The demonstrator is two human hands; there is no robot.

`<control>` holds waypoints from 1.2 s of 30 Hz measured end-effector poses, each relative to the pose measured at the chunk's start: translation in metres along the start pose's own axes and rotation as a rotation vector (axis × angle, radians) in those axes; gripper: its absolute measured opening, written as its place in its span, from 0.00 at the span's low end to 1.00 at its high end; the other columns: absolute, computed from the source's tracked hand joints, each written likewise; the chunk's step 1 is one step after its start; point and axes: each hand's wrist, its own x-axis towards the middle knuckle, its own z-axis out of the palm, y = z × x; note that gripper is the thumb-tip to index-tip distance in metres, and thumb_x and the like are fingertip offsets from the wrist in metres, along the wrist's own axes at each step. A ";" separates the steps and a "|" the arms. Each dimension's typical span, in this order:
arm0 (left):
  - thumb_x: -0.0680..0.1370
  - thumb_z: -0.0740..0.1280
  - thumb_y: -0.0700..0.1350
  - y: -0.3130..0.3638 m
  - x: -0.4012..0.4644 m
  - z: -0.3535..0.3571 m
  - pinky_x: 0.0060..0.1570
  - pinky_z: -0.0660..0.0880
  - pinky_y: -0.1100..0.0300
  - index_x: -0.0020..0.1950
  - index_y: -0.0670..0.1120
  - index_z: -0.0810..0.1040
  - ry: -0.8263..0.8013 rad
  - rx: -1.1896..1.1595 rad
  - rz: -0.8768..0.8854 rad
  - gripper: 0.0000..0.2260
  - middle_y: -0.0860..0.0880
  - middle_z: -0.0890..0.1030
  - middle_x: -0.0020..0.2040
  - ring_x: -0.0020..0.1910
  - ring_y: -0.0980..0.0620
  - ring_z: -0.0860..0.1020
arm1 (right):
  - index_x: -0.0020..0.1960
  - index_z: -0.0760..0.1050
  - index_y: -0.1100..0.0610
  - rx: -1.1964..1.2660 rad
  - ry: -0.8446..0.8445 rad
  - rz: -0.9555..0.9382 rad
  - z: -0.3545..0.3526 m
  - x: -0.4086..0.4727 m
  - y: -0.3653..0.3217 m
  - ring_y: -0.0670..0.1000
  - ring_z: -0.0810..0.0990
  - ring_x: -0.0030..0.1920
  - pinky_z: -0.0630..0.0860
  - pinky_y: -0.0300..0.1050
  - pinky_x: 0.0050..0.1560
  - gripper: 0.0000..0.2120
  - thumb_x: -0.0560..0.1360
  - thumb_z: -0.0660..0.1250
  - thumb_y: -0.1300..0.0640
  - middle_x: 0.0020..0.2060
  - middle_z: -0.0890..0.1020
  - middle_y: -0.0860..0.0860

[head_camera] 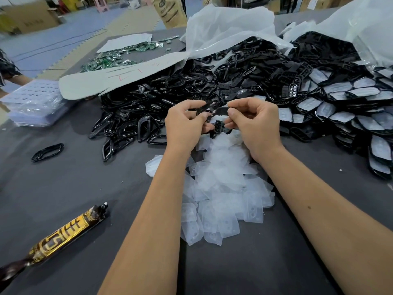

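My left hand (184,124) and my right hand (257,122) meet above the middle of the dark table. Between them I hold black plastic parts: a thin black frame piece (209,107) pinched by both hands at the top, and a small black button insert (219,126) held lower between the fingers. Just below my hands lies a heap of translucent white silicone pads (221,188). Behind them spreads a large pile of black plastic frames (153,107). To the right lie several black shells with white pads fitted (340,107).
A gold and black tube (61,237) lies at the front left. One loose black frame (47,152) sits alone on the left. Clear plastic trays (34,103) are stacked at the far left, green circuit boards (110,58) at the back, white plastic bags (229,26) behind the piles.
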 end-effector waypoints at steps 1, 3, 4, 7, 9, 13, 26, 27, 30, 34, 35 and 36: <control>0.80 0.68 0.33 0.000 0.000 0.001 0.38 0.81 0.63 0.57 0.45 0.84 -0.015 0.012 0.003 0.11 0.48 0.87 0.39 0.34 0.51 0.86 | 0.48 0.83 0.59 0.002 -0.003 0.003 0.000 -0.001 0.000 0.55 0.87 0.35 0.86 0.52 0.41 0.04 0.76 0.74 0.67 0.35 0.86 0.54; 0.82 0.64 0.33 0.001 -0.001 0.002 0.41 0.82 0.60 0.57 0.44 0.85 -0.041 0.036 0.009 0.12 0.47 0.87 0.40 0.33 0.52 0.85 | 0.46 0.81 0.59 -0.005 -0.005 0.010 0.001 -0.002 -0.002 0.55 0.87 0.34 0.86 0.51 0.39 0.05 0.75 0.76 0.65 0.34 0.86 0.54; 0.83 0.62 0.33 0.001 -0.002 0.003 0.43 0.83 0.58 0.57 0.43 0.86 -0.054 0.043 0.015 0.13 0.45 0.87 0.42 0.33 0.52 0.85 | 0.45 0.81 0.58 -0.012 -0.009 0.012 0.002 -0.003 -0.002 0.55 0.87 0.33 0.85 0.50 0.37 0.06 0.74 0.77 0.65 0.34 0.86 0.54; 0.83 0.60 0.32 0.002 -0.002 0.006 0.51 0.84 0.52 0.57 0.41 0.86 -0.092 0.030 0.019 0.15 0.43 0.86 0.48 0.37 0.51 0.86 | 0.43 0.81 0.57 -0.023 -0.016 0.021 0.002 -0.004 -0.004 0.55 0.87 0.33 0.84 0.48 0.35 0.07 0.74 0.78 0.64 0.34 0.87 0.53; 0.83 0.60 0.32 0.002 -0.002 0.006 0.51 0.84 0.53 0.57 0.40 0.86 -0.099 0.008 0.016 0.14 0.44 0.86 0.48 0.38 0.51 0.86 | 0.42 0.81 0.56 -0.026 -0.006 0.030 0.003 -0.004 -0.004 0.55 0.87 0.32 0.84 0.47 0.35 0.07 0.73 0.78 0.64 0.34 0.87 0.53; 0.83 0.64 0.33 0.000 -0.003 0.006 0.51 0.84 0.52 0.57 0.39 0.86 -0.094 -0.009 0.033 0.11 0.43 0.87 0.47 0.41 0.49 0.86 | 0.43 0.82 0.59 -0.022 -0.019 0.048 0.002 -0.004 -0.005 0.56 0.87 0.32 0.84 0.47 0.34 0.06 0.73 0.79 0.65 0.33 0.86 0.55; 0.78 0.72 0.33 -0.005 -0.003 0.011 0.42 0.81 0.62 0.52 0.45 0.86 -0.092 -0.104 0.026 0.09 0.45 0.88 0.43 0.38 0.49 0.87 | 0.46 0.82 0.58 -0.259 0.110 -0.071 0.002 -0.007 -0.007 0.51 0.85 0.32 0.82 0.47 0.29 0.08 0.72 0.80 0.58 0.39 0.84 0.52; 0.78 0.72 0.32 -0.004 -0.004 0.011 0.41 0.81 0.64 0.52 0.45 0.86 -0.088 -0.146 0.014 0.09 0.45 0.88 0.43 0.38 0.49 0.87 | 0.49 0.81 0.59 -0.178 0.111 -0.021 0.001 -0.005 -0.008 0.51 0.85 0.33 0.81 0.45 0.28 0.09 0.74 0.79 0.59 0.40 0.83 0.54; 0.78 0.71 0.32 -0.002 -0.004 0.009 0.41 0.81 0.64 0.51 0.43 0.85 -0.077 -0.241 -0.018 0.08 0.44 0.88 0.43 0.38 0.49 0.87 | 0.53 0.79 0.63 0.133 0.071 0.190 -0.002 0.001 -0.011 0.52 0.84 0.32 0.79 0.43 0.27 0.06 0.82 0.69 0.59 0.39 0.82 0.56; 0.79 0.71 0.32 -0.001 -0.005 0.009 0.43 0.81 0.63 0.52 0.43 0.85 -0.080 -0.260 -0.027 0.08 0.43 0.88 0.44 0.39 0.50 0.86 | 0.51 0.80 0.62 0.180 -0.050 0.234 -0.002 0.002 -0.013 0.51 0.83 0.31 0.78 0.41 0.26 0.09 0.85 0.64 0.59 0.37 0.83 0.55; 0.79 0.71 0.32 -0.001 -0.005 0.009 0.42 0.80 0.64 0.52 0.43 0.85 -0.084 -0.256 -0.027 0.08 0.44 0.88 0.44 0.39 0.50 0.86 | 0.51 0.80 0.62 0.163 -0.077 0.214 -0.002 0.001 -0.013 0.51 0.84 0.32 0.78 0.41 0.27 0.07 0.84 0.66 0.60 0.37 0.83 0.54; 0.79 0.71 0.32 0.000 -0.005 0.010 0.42 0.80 0.64 0.52 0.43 0.85 -0.087 -0.252 -0.027 0.08 0.44 0.88 0.43 0.40 0.50 0.86 | 0.51 0.80 0.62 0.144 -0.097 0.197 -0.002 0.000 -0.013 0.51 0.84 0.32 0.78 0.41 0.27 0.05 0.82 0.69 0.61 0.36 0.83 0.54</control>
